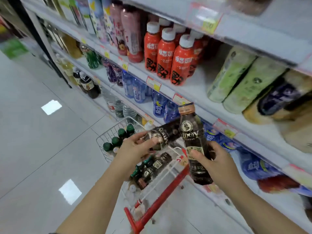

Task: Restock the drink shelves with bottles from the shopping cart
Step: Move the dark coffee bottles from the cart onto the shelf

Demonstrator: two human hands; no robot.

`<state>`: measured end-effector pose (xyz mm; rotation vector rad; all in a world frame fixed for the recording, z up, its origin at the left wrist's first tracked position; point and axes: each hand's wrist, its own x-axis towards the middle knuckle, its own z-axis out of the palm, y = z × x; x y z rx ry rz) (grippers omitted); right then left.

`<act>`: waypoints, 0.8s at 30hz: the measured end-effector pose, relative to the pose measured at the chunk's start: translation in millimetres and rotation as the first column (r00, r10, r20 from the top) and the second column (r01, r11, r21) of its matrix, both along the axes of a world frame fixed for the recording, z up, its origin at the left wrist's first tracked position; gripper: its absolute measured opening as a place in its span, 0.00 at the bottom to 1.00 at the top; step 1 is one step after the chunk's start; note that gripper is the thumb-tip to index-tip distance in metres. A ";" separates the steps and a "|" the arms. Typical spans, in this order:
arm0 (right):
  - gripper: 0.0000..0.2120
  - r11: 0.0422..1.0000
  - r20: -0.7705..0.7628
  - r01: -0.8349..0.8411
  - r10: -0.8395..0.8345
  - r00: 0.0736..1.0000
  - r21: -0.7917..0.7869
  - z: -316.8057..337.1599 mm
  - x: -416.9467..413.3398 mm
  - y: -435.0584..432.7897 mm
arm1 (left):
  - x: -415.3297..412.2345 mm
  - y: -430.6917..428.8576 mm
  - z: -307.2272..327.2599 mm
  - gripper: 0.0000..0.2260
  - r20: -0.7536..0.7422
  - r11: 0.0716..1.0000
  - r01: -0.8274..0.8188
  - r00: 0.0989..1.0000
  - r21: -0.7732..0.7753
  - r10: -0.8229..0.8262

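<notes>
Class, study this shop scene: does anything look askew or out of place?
In the wire shopping cart, the dark brown coffee bottles lie jumbled on their sides, while the green-capped bottles stand upright. Nothing looks spilled or broken.

Bright overhead light, floor [50, 149] glare, blurred edges.

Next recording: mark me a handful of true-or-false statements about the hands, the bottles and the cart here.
1. The left hand grips a dark coffee bottle. True.
2. The right hand is empty. False: it grips a second coffee bottle, roughly upright.
3. The shopping cart holds no bottles. False: green-capped bottles and more coffee bottles are in it.
4. The orange bottles on the shelf have white caps. True.
5. The cart handle is red. True.
</notes>
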<state>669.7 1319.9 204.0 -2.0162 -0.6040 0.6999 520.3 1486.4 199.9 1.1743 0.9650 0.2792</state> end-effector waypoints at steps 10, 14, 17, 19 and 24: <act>0.19 0.925 0.125 0.144 -0.198 0.972 0.351 115.8 19.0 -147.9 | 39.8 -133.2 129.0 0.18 0.316 0.902 -0.127 0.949 0.412 -0.011; 0.18 0.872 0.182 0.191 -0.300 0.936 0.450 166.0 24.2 -214.1 | 76.8 -199.9 200.4 0.11 0.440 0.805 -0.062 0.861 0.590 -0.256; 0.15 0.811 0.181 0.243 -0.389 0.903 0.532 190.7 32.0 -255.8 | 106.3 -244.4 235.4 0.14 0.477 0.747 -0.010 0.775 0.664 -0.414; 0.18 0.789 0.204 0.278 -0.448 0.870 0.548 201.7 36.3 -282.1 | 123.2 -270.9 251.3 0.13 0.479 0.703 0.009 0.725 0.711 -0.495; 0.08 0.705 0.224 0.391 -0.610 0.760 0.592 217.2 49.6 -340.7 | 154.4 -324.2 279.8 0.12 0.546 0.686 0.005 0.602 0.727 -0.583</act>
